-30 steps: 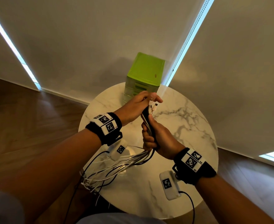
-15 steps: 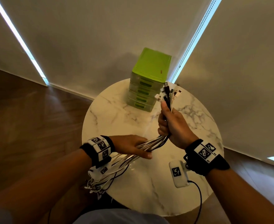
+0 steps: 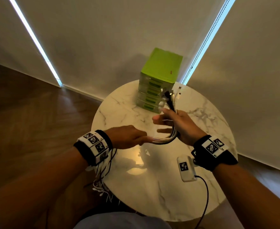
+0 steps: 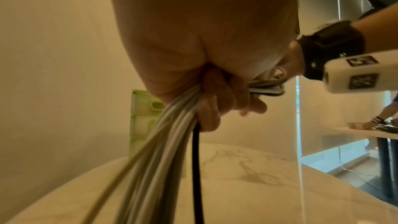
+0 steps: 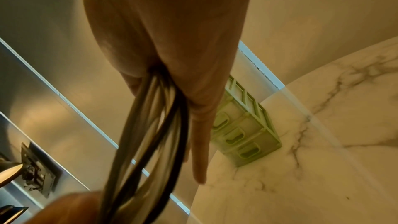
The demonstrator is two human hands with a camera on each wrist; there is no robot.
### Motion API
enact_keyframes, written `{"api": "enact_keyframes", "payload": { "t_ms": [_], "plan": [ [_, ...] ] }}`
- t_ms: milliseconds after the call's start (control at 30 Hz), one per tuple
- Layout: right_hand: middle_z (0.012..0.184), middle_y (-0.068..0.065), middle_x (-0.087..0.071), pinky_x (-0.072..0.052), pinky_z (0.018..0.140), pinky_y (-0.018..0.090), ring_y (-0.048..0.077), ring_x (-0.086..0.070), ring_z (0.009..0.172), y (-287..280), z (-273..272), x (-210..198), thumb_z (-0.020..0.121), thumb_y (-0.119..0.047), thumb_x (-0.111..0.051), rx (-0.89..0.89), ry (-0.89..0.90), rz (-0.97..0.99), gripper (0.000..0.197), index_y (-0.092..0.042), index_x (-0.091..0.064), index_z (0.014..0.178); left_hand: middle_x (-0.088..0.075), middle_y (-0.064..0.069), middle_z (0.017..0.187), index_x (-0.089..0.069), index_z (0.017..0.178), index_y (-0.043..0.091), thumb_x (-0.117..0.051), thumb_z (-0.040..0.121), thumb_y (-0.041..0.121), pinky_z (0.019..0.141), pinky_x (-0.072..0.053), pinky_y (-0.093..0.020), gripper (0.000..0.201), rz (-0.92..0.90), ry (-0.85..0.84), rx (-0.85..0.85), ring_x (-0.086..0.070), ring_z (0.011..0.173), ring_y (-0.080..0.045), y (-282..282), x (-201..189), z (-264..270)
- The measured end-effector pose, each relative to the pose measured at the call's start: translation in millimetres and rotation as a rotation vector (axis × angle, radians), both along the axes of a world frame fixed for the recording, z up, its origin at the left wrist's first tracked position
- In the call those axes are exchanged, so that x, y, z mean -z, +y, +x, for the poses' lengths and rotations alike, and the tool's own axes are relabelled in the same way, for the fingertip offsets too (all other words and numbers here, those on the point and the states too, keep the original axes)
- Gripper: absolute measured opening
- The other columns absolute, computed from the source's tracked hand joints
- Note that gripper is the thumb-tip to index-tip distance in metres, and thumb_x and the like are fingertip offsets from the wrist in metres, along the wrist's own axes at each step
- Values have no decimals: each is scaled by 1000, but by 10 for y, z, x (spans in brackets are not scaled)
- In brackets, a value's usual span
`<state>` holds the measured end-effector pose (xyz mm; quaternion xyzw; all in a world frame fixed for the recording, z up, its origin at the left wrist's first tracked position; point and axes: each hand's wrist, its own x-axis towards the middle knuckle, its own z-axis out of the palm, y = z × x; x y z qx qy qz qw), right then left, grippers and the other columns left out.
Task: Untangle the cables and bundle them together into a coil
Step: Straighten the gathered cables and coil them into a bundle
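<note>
A bundle of white cables with one black cable (image 3: pixel 162 140) runs between my hands above the round marble table (image 3: pixel 152 187). My left hand (image 3: pixel 129 138) grips the bundle, fingers curled round it (image 4: pixel 215 105), and the cables (image 4: pixel 168 142) stream out below the fist. My right hand (image 3: pixel 180 126) has its fingers stretched out toward the left while the thumb keeps the cables against the palm (image 5: pixel 159 81). The connector ends (image 3: pixel 169 95) stick up above the right hand. The loose far ends (image 3: pixel 101 184) hang under my left wrist, off the table's edge.
A green drawer box (image 3: pixel 160 70) stands at the back of the table, just behind the connector ends. Pale blinds close off the far side, and wooden floor (image 3: pixel 36 121) surrounds the table. The right wrist's white camera unit (image 3: pixel 186 167) hangs over the tabletop.
My left hand came down from the connector ends and took the bundle below the right hand. The right hand rose toward the green box, and its fingers have just uncurled.
</note>
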<state>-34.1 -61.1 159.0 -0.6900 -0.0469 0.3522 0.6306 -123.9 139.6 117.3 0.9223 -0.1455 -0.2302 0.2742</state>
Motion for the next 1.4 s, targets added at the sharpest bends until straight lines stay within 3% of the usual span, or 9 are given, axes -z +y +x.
{"api": "enact_keyframes", "payload": {
  "t_ms": [133, 267, 400, 533, 700, 1033, 1200, 1333, 1400],
  "plan": [
    [119, 8, -74, -50, 100, 62, 36, -70, 109, 15, -146, 97, 101, -43, -53, -184, 105, -48, 40, -17, -60, 130, -69, 9, 87, -70, 93, 26, -48, 99, 58, 75, -49, -31, 40, 17, -174, -2, -61, 80, -9, 99, -41, 108],
    [118, 19, -71, -62, 73, 49, 49, -70, 98, 47, -361, 156, 101, -50, -47, -264, 229, 44, 44, -18, -54, 131, -65, 7, 86, -67, 96, 20, -57, 92, 60, 73, -51, -35, 41, -34, -271, -28, -59, 78, -12, 49, -90, 138],
    [98, 26, -69, -56, 59, 35, 34, -66, 70, 33, -454, 233, 103, -51, -41, -312, 167, 76, 45, -9, -56, 108, -66, 1, 94, -46, 116, 18, -69, 85, 55, 71, -53, -34, 54, -199, -183, -239, -64, 81, -14, -25, -61, 130],
    [74, 13, -54, -50, 56, 33, 24, -54, 59, 7, -457, 268, 103, -50, -44, -288, 202, 162, 40, -17, -47, 81, -66, -5, 90, -40, 114, 12, -75, 83, 48, 69, -54, -36, 59, -325, -171, -338, -65, 78, -18, -87, -26, 137],
    [66, 11, -46, -40, 52, 30, 21, -43, 52, -97, -423, 288, 102, -38, -55, -213, 90, 173, 30, -10, -52, 93, -63, 6, 81, -36, 112, 19, -72, 85, 50, 60, -44, -18, 54, -411, -168, -322, -59, 65, 2, -117, 37, 80],
    [60, 7, -36, -32, 46, 26, 18, -34, 44, -97, -137, 63, 104, -38, -48, -17, 43, 238, 18, -20, -52, 106, -66, -2, 77, -60, 91, 20, -53, 98, 22, 73, -53, -35, 10, -417, -9, -513, -68, 70, -16, 70, 213, 0],
    [58, 6, -31, -29, 46, 24, 15, -32, 42, 12, -287, 137, 99, -48, -49, -74, 111, 270, 30, -18, -47, 96, -45, -7, 73, -51, 88, 11, -45, 100, 12, 70, -56, -38, 14, -820, 88, -834, -49, 61, -19, -10, -55, 267],
    [58, 7, -25, -25, 46, 26, 15, -27, 43, 113, -446, 235, 95, -50, -52, -127, 63, 236, 25, -27, -59, 95, -63, -12, 92, -53, 99, 10, -47, 99, 6, 73, -61, -40, 7, -1063, 158, -924, -67, 74, -24, -127, -256, 427],
    [58, 9, -24, -26, 45, 26, 15, -27, 44, 130, -442, 274, 97, -47, -53, -133, 19, 197, 17, -34, -64, 93, -64, -9, 91, -53, 103, 8, -48, 99, 3, 60, -58, -30, 8, -1133, 183, -958, -69, 66, -17, -171, -293, 453]
  ]
}}
